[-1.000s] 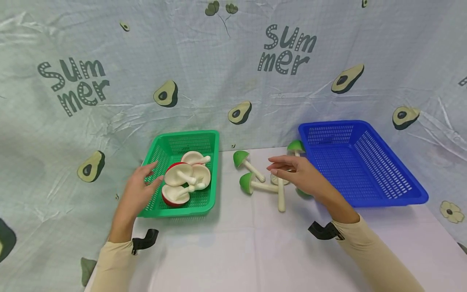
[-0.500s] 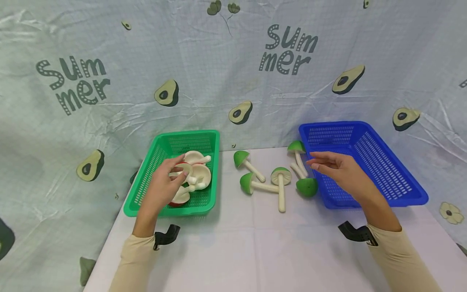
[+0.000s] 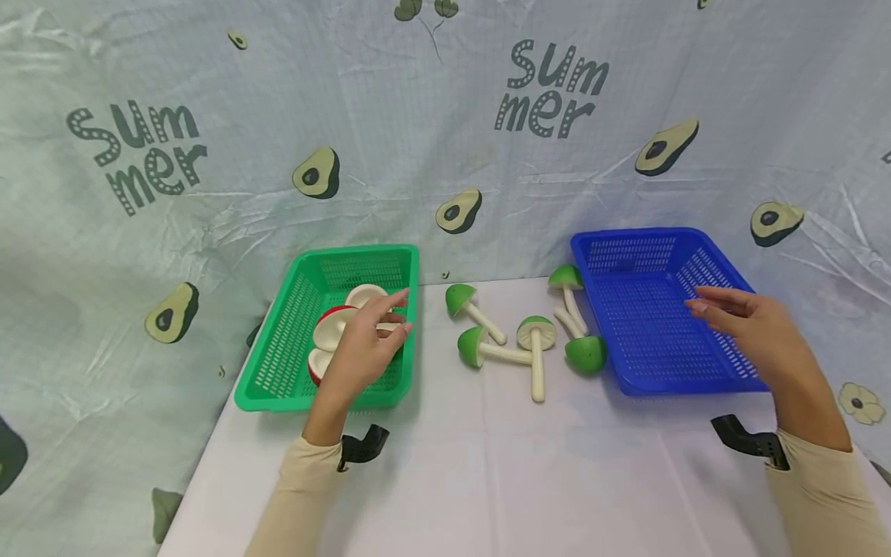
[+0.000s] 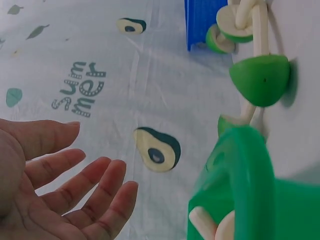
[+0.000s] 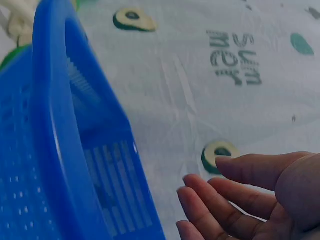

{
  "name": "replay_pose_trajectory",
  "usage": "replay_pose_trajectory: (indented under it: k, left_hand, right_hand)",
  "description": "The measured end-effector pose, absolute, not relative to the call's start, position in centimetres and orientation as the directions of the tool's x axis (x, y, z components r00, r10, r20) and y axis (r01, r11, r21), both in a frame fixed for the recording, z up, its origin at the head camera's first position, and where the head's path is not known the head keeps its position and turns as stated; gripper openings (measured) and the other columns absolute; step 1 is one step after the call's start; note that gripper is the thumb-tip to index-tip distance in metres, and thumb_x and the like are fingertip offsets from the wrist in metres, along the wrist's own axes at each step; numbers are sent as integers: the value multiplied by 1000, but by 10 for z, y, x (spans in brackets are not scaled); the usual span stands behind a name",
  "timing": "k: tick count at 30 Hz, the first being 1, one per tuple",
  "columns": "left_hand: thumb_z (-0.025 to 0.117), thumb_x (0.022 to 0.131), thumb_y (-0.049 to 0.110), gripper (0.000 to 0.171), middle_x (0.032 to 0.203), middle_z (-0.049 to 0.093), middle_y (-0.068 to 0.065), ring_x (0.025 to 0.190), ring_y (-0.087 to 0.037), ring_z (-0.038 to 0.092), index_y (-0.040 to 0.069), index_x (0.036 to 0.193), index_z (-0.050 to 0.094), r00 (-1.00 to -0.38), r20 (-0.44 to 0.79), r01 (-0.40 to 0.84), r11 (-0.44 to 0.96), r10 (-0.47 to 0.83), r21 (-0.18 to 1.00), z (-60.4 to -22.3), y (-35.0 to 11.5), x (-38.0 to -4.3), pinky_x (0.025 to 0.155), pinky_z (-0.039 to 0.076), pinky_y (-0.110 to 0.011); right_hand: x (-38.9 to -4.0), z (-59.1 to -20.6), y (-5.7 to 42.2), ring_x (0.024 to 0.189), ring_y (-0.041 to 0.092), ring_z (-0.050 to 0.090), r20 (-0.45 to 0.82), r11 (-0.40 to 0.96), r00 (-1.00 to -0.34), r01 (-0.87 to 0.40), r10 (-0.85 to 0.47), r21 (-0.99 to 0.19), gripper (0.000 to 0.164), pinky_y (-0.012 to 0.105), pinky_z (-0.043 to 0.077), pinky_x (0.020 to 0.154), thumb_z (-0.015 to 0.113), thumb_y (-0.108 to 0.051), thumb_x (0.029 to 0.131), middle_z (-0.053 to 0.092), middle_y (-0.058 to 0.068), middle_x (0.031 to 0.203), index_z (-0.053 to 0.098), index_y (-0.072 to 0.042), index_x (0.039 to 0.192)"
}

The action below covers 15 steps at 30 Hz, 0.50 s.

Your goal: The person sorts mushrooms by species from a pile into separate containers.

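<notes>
My left hand (image 3: 365,344) hovers over the right part of the green basket (image 3: 278,404), its fingers loosely bent around nothing. Red-capped toy mushrooms (image 3: 332,329) with cream undersides lie in that basket, partly hidden by the hand. On the right, my right hand (image 3: 755,329) hangs above the right side of the blue basket (image 3: 640,325), and its relaxed fingers hold nothing. In the right wrist view the blue basket's rim (image 5: 47,110) is left of the fingers. Between the baskets lie several green-capped toy mushrooms (image 3: 536,336) with pale stems.
A white tabletop (image 3: 487,464) runs in front of both baskets. Behind stands a pale cloth backdrop (image 3: 390,100) printed with avocados and lettering. One green-capped mushroom (image 3: 587,354) lies close against the blue basket's left side.
My left hand has moved right across the green basket. My right hand has moved right, from above the green mushrooms to over the blue basket's right side. Both stay without any object.
</notes>
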<state>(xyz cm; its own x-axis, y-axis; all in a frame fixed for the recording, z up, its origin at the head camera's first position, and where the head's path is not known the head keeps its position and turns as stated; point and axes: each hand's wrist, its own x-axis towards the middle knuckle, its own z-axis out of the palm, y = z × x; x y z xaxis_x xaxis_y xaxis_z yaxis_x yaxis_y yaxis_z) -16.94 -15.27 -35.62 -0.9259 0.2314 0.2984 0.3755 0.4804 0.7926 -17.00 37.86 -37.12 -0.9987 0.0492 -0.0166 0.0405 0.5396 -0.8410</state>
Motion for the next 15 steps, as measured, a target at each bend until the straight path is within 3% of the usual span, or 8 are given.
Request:
replay_pose_trajectory:
  k: [1, 3, 5, 7, 9, 11, 13, 15]
  left_hand:
    - [65, 98, 4, 51, 133, 60, -14, 114, -32, 66, 6, 148, 53, -924, 297, 379, 477, 239, 793, -357, -149, -170, 92, 56, -44]
    - [65, 98, 5, 51, 132, 61, -13, 112, -29, 67, 6, 148, 52, -921, 292, 384, 467, 260, 796, -359, -143, -171, 91, 56, -44]
    - [65, 99, 7, 50, 131, 62, -11, 111, -26, 67, 7, 148, 53, -920, 282, 382, 456, 273, 804, -361, -137, -172, 90, 56, -44]
    - [65, 99, 9, 49, 129, 63, -11, 110, -25, 67, 7, 147, 54, -919, 269, 377, 438, 288, 816, -363, -130, -172, 90, 56, -44]
    - [65, 100, 9, 48, 129, 64, -11, 110, -25, 67, 6, 146, 54, -919, 259, 370, 420, 299, 828, -365, -124, -171, 91, 56, -43]
    - [65, 99, 9, 47, 128, 65, -10, 110, -25, 67, 6, 145, 55, -919, 248, 362, 404, 307, 840, -367, -118, -170, 92, 56, -42]
    - [66, 99, 9, 47, 127, 65, -10, 111, -26, 66, 6, 145, 56, -917, 238, 356, 388, 321, 850, -370, -112, -170, 92, 56, -42]
    - [66, 99, 9, 47, 126, 65, -10, 111, -26, 66, 8, 144, 57, -917, 222, 345, 380, 332, 858, -373, -106, -170, 93, 55, -43]
  right_hand:
    - [-170, -373, 384, 94, -19, 57, -1, 536, -997, 43, 79, -843, 59, 5, 44, 76, 61, -44, 100, 65, -37, 102, 51, -11, 148]
    - [-169, -378, 394, 93, -20, 56, 25, 525, -989, 55, 144, -849, 58, 3, 44, 75, 62, -40, 101, 62, -40, 99, 51, -9, 148]
    - [-167, -381, 402, 99, -17, 54, 25, 548, -973, 108, 230, -830, 58, 6, 46, 84, 58, -41, 102, 61, -39, 103, 49, -11, 152]
    - [-165, -383, 407, 115, -1, 58, 24, 582, -949, 173, 315, -794, 57, 19, 47, 101, 52, -38, 106, 67, -22, 120, 45, -8, 154]
    - [-164, -384, 412, 135, 20, 50, 5, 606, -922, 251, 387, -755, 54, 38, 38, 115, 46, -34, 108, 60, 0, 143, 42, -8, 155]
    - [-163, -384, 417, 145, 42, 36, -4, 615, -893, 314, 450, -723, 51, 61, 30, 116, 41, -27, 109, 41, 21, 157, 40, -6, 155]
    - [-162, -386, 424, 145, 53, 27, -22, 618, -875, 359, 484, -699, 50, 68, 25, 114, 37, -21, 109, 29, 29, 159, 37, -3, 155]
    - [-161, -389, 434, 141, 57, 31, -49, 621, -871, 388, 489, -681, 50, 70, 28, 110, 35, -18, 108, 28, 34, 157, 35, -1, 155]
